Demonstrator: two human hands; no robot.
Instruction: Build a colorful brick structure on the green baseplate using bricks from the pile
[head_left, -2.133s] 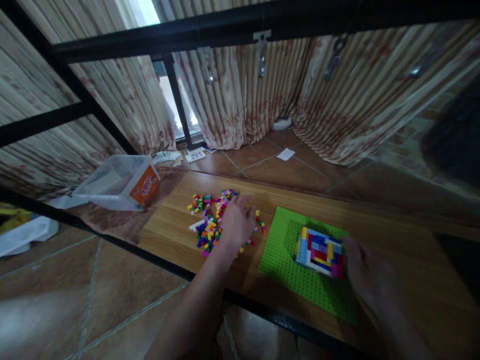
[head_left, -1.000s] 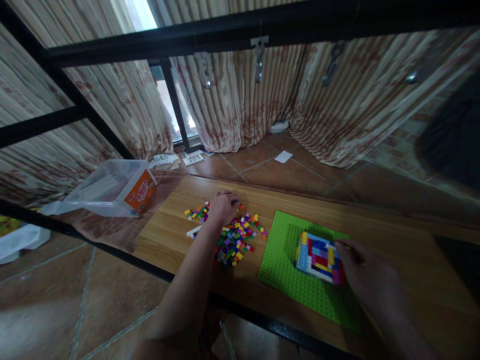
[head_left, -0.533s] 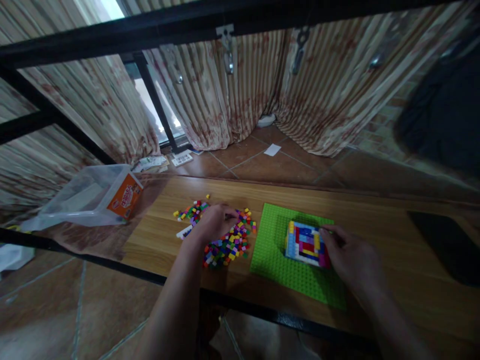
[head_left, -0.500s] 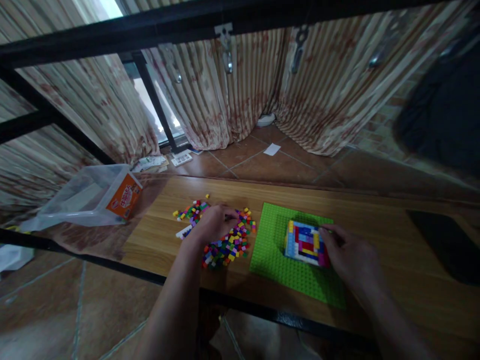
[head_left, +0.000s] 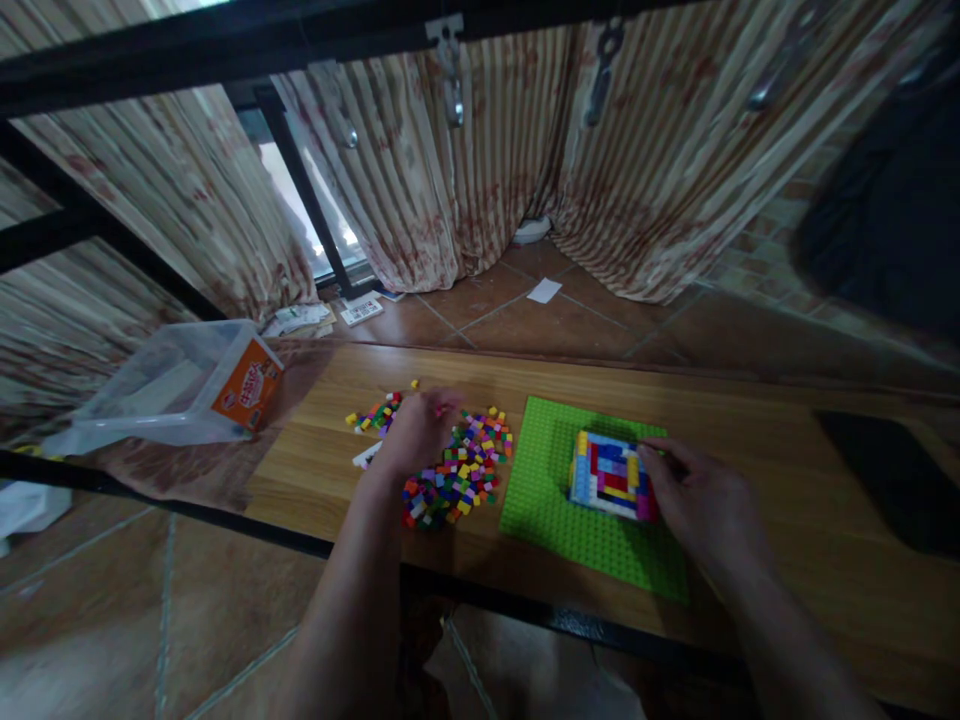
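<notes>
A green baseplate (head_left: 551,500) lies on the wooden table, bearing a low block structure (head_left: 611,478) of many colours. My right hand (head_left: 694,495) is at the structure's right side, thumb and fingers pinched at its edge; what lies between them is too small to make out. To the left, small loose bricks (head_left: 465,470) are spread in a pile. My left hand (head_left: 420,430) is over the pile's left part, its fingers curled and blurred, with something pinkish at the fingertips that I cannot make out.
A clear plastic box (head_left: 176,385) with an orange label stands at the table's left end. A dark flat object (head_left: 892,480) lies at the right. Black metal bars (head_left: 525,35) run across the top and along the near edge (head_left: 555,627). Curtains hang behind.
My left hand has moved slightly left and up over the pile, uncovering more bricks. My right hand stays by the structure. The view has shifted slightly.
</notes>
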